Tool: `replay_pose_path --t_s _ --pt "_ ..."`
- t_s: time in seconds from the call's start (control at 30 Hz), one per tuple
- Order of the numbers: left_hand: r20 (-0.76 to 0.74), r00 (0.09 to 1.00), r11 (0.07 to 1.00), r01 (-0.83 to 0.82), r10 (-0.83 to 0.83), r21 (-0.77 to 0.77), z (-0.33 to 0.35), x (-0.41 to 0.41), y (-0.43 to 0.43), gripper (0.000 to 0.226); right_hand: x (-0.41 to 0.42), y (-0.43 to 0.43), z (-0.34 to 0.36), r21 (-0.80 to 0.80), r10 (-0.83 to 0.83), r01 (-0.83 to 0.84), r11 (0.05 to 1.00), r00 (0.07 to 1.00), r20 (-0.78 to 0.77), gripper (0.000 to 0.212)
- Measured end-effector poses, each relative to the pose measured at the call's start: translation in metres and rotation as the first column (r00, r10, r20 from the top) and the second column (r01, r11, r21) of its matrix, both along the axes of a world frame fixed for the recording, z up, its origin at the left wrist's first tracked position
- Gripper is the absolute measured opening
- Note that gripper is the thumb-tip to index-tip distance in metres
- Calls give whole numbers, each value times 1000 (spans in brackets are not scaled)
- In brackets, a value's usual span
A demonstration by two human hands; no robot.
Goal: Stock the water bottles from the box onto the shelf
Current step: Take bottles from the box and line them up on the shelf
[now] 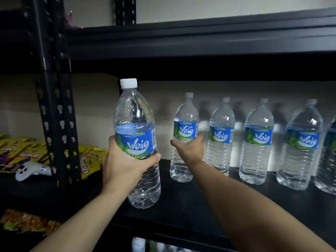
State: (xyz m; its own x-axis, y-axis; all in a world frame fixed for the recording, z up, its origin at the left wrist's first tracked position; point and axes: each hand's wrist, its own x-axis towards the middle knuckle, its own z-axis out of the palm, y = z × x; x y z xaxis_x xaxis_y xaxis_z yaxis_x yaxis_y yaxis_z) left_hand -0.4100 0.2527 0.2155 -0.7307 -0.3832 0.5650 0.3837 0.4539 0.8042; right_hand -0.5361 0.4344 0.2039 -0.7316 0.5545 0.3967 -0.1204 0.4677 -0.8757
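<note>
Head camera: left hand grips a tilted Waig bottle over the black shelf; right hand grasps the leftmost standing bottle. More bottles line up rightward.

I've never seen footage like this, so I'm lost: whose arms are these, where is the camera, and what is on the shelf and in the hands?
There is no machine: these are a person's bare hands, filmed by a camera worn on their head. The left hand grips a Waig water bottle at its label. The right hand holds the end bottle standing on the black shelf, beside a row of bottles. Left of the post lie yellow snack packets and a white controller.
</note>
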Motion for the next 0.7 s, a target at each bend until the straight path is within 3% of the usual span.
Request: replay_pose_path --t_s 0.7 --pt "-7 1000 1000 -12 12 -12 5 -36 9 87 -32 2 -19 60 45 -47 997 998 38 85"
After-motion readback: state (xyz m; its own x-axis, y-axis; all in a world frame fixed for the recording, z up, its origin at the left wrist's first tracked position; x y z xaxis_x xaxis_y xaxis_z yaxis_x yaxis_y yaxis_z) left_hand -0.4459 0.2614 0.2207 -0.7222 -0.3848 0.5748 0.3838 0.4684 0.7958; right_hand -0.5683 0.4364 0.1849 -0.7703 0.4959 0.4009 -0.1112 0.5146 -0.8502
